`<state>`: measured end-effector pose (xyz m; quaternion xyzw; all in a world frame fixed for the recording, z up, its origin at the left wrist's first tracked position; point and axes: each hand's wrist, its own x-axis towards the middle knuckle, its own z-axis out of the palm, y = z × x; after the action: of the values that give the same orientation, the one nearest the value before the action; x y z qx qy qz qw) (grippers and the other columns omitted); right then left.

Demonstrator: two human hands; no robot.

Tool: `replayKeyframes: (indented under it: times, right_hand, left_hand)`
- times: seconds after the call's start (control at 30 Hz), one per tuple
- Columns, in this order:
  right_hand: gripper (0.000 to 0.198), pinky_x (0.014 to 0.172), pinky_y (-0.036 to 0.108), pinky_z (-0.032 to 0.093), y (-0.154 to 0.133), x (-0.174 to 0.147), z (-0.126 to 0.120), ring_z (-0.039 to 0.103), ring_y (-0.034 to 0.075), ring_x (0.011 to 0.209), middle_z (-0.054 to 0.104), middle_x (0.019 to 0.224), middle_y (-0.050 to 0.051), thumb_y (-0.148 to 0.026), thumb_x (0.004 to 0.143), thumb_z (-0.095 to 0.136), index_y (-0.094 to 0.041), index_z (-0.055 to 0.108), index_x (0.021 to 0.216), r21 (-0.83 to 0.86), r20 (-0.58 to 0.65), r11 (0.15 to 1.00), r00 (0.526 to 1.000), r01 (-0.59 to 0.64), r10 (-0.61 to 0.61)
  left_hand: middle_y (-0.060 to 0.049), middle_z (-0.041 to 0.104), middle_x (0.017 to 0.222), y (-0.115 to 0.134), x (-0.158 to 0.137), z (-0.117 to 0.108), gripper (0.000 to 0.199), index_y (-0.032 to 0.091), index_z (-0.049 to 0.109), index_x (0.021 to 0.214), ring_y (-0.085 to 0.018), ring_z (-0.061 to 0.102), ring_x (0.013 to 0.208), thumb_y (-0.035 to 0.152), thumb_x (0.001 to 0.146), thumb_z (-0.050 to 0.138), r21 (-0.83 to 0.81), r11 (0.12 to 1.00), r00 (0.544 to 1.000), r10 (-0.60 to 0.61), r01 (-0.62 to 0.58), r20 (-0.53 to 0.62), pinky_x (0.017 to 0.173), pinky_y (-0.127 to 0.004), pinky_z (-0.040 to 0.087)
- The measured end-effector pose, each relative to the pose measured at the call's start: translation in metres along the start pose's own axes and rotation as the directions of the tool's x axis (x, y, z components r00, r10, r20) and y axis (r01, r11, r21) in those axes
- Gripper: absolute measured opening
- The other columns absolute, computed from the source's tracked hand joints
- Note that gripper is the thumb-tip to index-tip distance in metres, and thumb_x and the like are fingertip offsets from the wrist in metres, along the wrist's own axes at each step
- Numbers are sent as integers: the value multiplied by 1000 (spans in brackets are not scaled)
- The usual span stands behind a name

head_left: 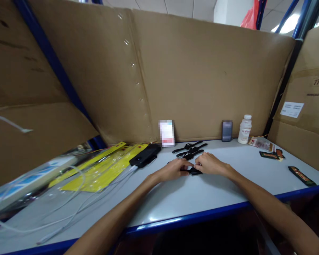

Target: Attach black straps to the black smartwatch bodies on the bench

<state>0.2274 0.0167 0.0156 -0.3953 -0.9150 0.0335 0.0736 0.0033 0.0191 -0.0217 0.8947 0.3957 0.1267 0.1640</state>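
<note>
My left hand (177, 169) and my right hand (208, 163) meet over the middle of the table. Between and just below their fingertips is a small black item (195, 171), partly covered by the fingers, so its exact kind does not show. The left fingers are bent and hold it from the left side. The right hand is closed, its thumb and finger pinching at the item's upper part. Just beyond the hands lie several long, slim black pieces with shiny middles (191, 150), like watches with straps, side by side on the table.
A lit phone (167, 134) and a dark phone (227, 131) lean on the cardboard back wall (191, 78), near a white bottle (245, 129). Yellow packages (106, 170), a black power bank (145, 156) and white cables (82, 205) lie left. Small dark packets (301, 176) lie right.
</note>
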Motion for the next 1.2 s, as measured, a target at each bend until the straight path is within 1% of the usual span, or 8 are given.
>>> replayKeyframes:
  times: [0.2,0.33,0.43,0.6,0.7,0.9,1.03,1.2]
  right_hand:
    - [23,60,26,24,10,0,-8,52,14,66,69,74,4,-29,95,60,-18,76,84,117,-119,992,991,-43,57]
    - [21,61,25,24,15,1,-9,49,13,64,66,71,3,-27,95,61,-17,77,85,149,-172,988,984,-30,56]
    - [16,61,25,25,18,0,-6,49,13,63,66,72,1,-22,91,62,-18,78,94,177,-159,984,987,14,15]
    - [30,63,24,28,22,-1,-3,51,14,66,68,76,-1,-20,83,68,-28,77,110,181,-49,975,992,125,-118]
    - [25,64,24,30,20,-1,-4,54,16,70,68,76,1,-23,83,70,-27,78,107,159,-14,980,993,122,-121]
    - [12,62,26,26,7,-2,-4,58,18,73,71,79,5,-28,89,67,-20,76,89,50,-3,999,1000,15,-14]
    - [22,60,27,24,6,-1,-3,51,15,65,67,70,4,-24,91,61,-18,73,74,57,-12,998,1000,1,0]
    - [28,58,27,21,16,1,-7,39,12,58,60,61,1,-28,94,59,-16,72,71,127,-124,992,992,1,15]
  left_hand:
    - [-2,66,87,-3,1,2,41,22,72,126,-17,58,77,22,85,68,-23,999,1000,-23,23,-12,73,-27,42]
    - [-2,66,88,-4,0,2,43,22,71,128,-17,58,78,22,85,68,-28,999,1000,-26,25,-7,74,-27,42]
    - [-2,66,86,-5,0,3,43,22,72,127,-16,57,75,22,84,69,-15,1000,1000,-25,25,-11,73,-27,42]
    - [-2,67,86,-6,0,3,40,22,73,124,-17,58,77,21,84,68,-11,1000,1000,-1,0,-12,72,-27,41]
    - [-2,68,86,-5,0,2,41,23,72,125,-17,57,77,21,85,68,-14,1000,1000,8,-8,-13,72,-27,41]
    - [-1,66,86,0,0,0,43,25,72,126,-16,56,76,19,84,68,-3,1000,1000,-14,14,-8,73,-27,40]
    - [0,66,85,1,0,-1,43,25,72,127,-16,56,76,18,84,68,6,1000,1000,-15,15,-1,72,-26,40]
    - [-3,67,90,1,0,0,43,22,72,127,-17,58,77,20,85,68,0,1000,1000,-20,20,-9,74,-27,42]
